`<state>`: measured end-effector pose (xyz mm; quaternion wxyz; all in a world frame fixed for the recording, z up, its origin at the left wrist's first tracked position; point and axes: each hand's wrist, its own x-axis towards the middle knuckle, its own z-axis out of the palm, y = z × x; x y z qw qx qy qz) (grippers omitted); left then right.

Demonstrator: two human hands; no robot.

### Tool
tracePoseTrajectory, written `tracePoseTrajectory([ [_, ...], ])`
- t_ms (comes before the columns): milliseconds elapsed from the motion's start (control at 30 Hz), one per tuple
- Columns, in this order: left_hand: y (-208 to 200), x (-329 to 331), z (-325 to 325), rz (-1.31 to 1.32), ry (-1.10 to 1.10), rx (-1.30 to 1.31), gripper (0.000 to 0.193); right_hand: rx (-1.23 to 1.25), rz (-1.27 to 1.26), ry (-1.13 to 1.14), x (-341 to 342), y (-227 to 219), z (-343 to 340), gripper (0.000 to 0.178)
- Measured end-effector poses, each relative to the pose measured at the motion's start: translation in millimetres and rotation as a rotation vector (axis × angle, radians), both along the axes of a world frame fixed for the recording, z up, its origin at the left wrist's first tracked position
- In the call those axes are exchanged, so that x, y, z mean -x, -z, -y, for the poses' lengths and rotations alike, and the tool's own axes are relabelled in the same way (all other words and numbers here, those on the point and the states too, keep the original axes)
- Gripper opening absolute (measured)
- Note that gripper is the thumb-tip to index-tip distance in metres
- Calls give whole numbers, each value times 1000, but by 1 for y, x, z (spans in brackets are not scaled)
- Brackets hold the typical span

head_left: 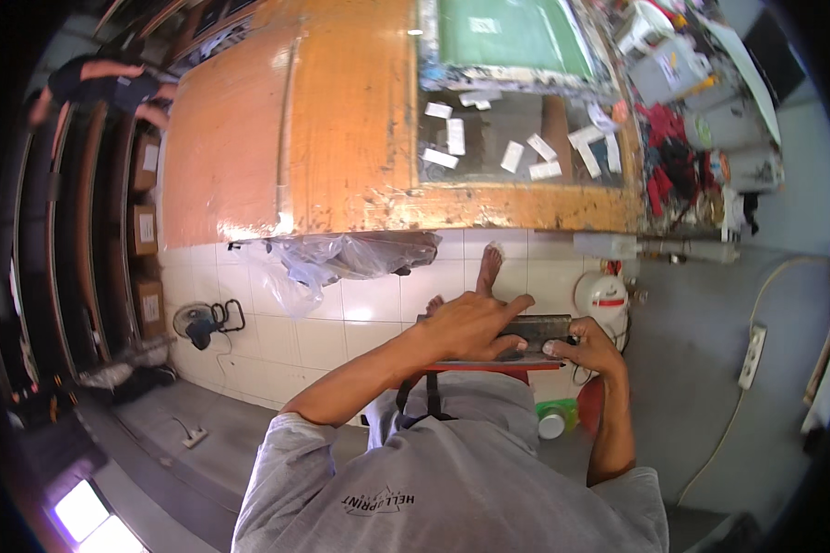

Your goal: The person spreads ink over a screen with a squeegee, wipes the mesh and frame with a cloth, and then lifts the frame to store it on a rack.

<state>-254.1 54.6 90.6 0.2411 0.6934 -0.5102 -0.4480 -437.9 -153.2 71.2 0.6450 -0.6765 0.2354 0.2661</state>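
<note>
In front of my waist I hold a long grey bar (539,327) level, with a red strip along its near edge; its shape is like a squeegee. My left hand (475,327) lies across its left part, thumb on the near face and one finger stretched over the far side. At the right end, my right hand (595,348) grips it with the thumb on the near face. Some of the fingers are hidden behind the bar. Beyond it stands a wooden-topped table (350,129) with a green printing screen (512,41) in a stained frame.
Small white slips (456,136) lie scattered at the table's right. Crumpled clear plastic (341,258) hangs below its near edge. A fan (196,324) stands on the tiled floor (369,304). A white-and-red tank (604,297) and a green container (555,419) are near my right arm. Another person (101,88) is far left by shelves.
</note>
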Motion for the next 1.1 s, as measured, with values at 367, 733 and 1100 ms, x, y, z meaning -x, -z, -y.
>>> tracePoseTrajectory([
  [367, 102, -184, -77, 712, -1269, 299, 33, -328, -273, 1046, 78, 240, -50, 34],
  [733, 136, -192, -72, 880, -1151, 114, 23, -311, -176, 1056, -102, 464, -51, 31],
  [1100, 137, -195, -78, 923, -1070, 124, 21, -68, -292, 869, -160, 495, -76, 29],
])
